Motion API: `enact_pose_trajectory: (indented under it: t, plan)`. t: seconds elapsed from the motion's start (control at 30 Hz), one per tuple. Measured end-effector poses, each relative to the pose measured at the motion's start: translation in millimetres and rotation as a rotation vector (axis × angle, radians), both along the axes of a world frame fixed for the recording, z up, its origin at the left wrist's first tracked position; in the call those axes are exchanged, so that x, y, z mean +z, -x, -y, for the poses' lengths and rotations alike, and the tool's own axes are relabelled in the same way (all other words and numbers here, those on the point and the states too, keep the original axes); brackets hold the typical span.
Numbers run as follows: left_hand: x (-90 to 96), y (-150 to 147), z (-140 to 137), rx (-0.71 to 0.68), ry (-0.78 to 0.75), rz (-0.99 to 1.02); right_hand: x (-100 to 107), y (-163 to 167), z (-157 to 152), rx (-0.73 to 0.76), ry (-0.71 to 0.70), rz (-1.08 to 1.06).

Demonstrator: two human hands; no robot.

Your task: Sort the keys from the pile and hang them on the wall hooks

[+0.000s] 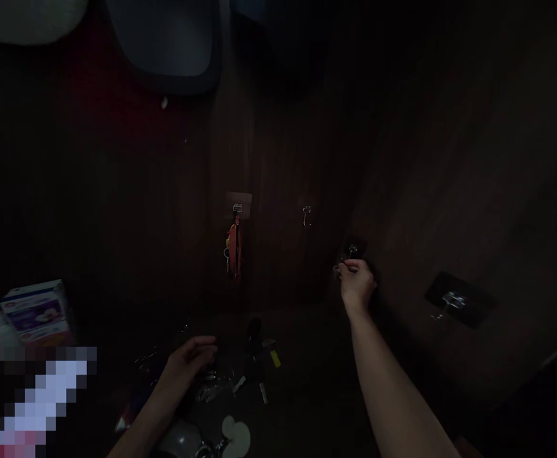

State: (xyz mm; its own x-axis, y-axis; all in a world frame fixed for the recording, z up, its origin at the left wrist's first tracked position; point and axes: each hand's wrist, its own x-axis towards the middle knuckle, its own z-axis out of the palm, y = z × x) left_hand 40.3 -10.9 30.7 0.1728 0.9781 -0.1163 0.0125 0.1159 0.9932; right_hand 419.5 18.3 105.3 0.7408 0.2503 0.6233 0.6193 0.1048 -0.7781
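My right hand [357, 285] is raised at the dark wooden wall, thumb and fingers pinched together just under a small metal hook [353, 249]. Something small and shiny shows at its fingertips, too dark to name. Low on the left, my left hand [189, 360] hovers over or rests on the dark surface, fingers loosely stretched and holding nothing visible. Beside it lie loose keys [263, 392], a yellow tag [275, 358], clear shiny pieces [212, 388] and a white rounded keychain charm [236, 437]. A red bundle with a key ring [234, 249] hangs from another hook [237, 208].
A bare hook [307, 216] sits between the red bundle and my right hand. Another hook on a dark plate [454, 300] is on the right wall. Boxes [40, 315] stand at left. A dark chair-like shape [173, 44] appears at the top. The lower left corner is pixelated.
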Motion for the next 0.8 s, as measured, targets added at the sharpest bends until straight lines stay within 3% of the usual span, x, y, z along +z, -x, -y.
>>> enact_pose_trajectory:
  t: [0.33,0.57,0.8]
  plan:
    - [-2.4,0.3,0.2,-0.019,-0.017,0.018,-29.9,12.5,15.9,0.019,0.019,-0.009]
    - [-10.9,0.7,-4.7,0.032,-0.05,0.07,-65.5,50.1,20.0,0.318,0.095,-0.084]
    - [-19.9,5.6,-13.7,0.121,-0.094,0.129,-77.5,128.6,21.6,0.633,0.3,-0.009]
